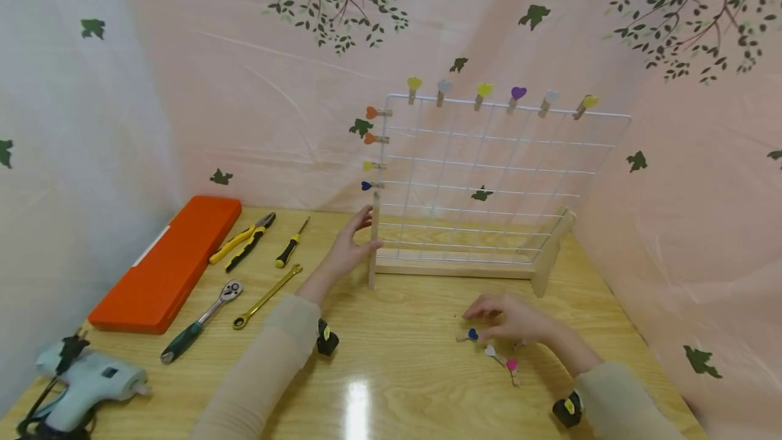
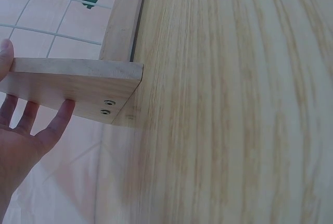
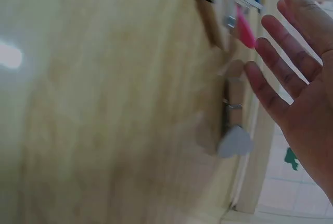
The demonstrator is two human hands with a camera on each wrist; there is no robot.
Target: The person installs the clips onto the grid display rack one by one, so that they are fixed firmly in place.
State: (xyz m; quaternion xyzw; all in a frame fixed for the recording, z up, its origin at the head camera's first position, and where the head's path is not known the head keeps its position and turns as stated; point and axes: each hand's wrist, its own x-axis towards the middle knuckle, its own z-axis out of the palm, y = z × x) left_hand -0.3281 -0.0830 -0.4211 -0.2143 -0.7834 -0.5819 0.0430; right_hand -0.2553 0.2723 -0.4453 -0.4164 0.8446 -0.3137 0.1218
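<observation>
A white wire grid rack (image 1: 489, 172) stands on a wooden stand (image 1: 452, 268), with heart-topped clothespins along its top and left edges. My left hand (image 1: 351, 243) holds the stand's left side board (image 2: 78, 75), thumb at one edge and fingertips against its outer face. To the right, my right hand (image 1: 510, 318) hovers low over loose heart clothespins, fingers spread and holding nothing. Around it lie a blue heart clothespin (image 1: 472, 335), a white one (image 1: 491, 351) and a pink one (image 1: 512, 364). In the right wrist view, a white heart clothespin (image 3: 235, 141) is close to the fingertips.
On the left of the table lie an orange case (image 1: 171, 263), pliers (image 1: 244, 240), a screwdriver (image 1: 292, 243), a wrench (image 1: 265, 297) and a ratchet (image 1: 201, 321). A glue gun (image 1: 91, 379) with its cord sits at the near left corner. Printed curtains (image 1: 275, 121) enclose the table.
</observation>
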